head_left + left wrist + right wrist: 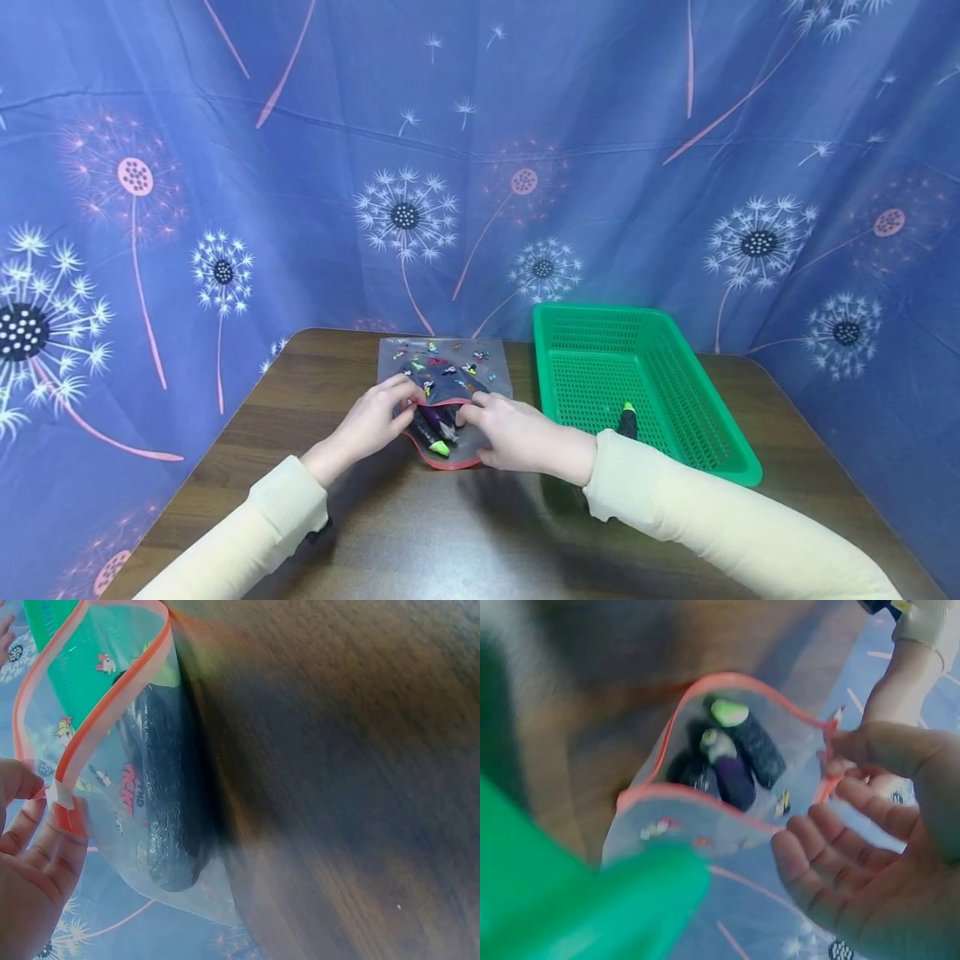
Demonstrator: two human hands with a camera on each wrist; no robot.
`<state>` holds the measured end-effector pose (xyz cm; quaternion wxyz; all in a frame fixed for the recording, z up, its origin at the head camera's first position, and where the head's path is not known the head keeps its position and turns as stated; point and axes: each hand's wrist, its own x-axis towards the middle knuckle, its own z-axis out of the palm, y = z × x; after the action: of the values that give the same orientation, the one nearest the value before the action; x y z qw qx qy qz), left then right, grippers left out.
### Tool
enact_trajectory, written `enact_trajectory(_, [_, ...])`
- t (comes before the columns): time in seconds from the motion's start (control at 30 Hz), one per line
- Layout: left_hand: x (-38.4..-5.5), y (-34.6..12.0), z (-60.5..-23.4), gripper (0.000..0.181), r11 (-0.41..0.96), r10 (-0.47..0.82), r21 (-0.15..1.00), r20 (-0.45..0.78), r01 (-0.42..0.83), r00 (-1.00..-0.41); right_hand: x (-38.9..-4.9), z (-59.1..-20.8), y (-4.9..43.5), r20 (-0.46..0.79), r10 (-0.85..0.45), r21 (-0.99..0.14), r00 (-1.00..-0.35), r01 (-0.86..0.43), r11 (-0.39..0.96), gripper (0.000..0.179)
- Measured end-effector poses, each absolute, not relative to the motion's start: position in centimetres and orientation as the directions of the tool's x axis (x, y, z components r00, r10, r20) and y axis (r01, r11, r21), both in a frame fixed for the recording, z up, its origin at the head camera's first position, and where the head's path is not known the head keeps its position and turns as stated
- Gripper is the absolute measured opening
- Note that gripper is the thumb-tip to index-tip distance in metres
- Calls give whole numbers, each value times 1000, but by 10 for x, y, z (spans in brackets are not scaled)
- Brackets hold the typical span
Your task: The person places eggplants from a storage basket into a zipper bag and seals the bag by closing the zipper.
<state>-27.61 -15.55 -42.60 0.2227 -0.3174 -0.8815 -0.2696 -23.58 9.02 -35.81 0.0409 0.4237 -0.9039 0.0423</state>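
A clear zip bag (pixel 451 464) with an orange-red rim and cartoon prints lies with its mouth spread. My left hand (pixel 372 419) pinches the rim's left end; in the left wrist view, thumb and fingers hold it beside a whitish slider (pixel 60 795). My right hand (pixel 513 431) is over the bag's right side. Its fingers look apart and only slightly bent in the right wrist view, with nothing gripped. Inside the bag are a purple eggplant (pixel 733 780), a dark bumpy vegetable with a green end (pixel 759 748), and another dark one (pixel 694 772), partly hidden.
At the right stands a green plastic basket (pixel 720 408) with perforated walls. A dark vegetable with a bright green tip (pixel 627 423) shows in it, partly behind my right sleeve. The wooden table (pixel 405 550) meets a blue dandelion-print cloth (pixel 450 125) at the back.
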Motion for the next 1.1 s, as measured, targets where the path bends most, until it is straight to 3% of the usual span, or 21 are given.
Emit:
enact_trajectory(0.33, [-277, -156, -427, 23, 647, 438, 332, 574, 686, -692, -249, -336, 125, 167, -844, 34, -509, -853, 521, 42])
enact_trajectory(0.93, [-278, -161, -430, 23, 657, 427, 332, 576, 677, -697, -283, -335, 209, 35, -888, 191, -459, -869, 456, 49])
enact_trajectory(1.1, [-278, -162, -428, 24, 660, 430, 332, 569, 674, -701, -291, -338, 226, -38, -879, 203, -476, -864, 460, 50])
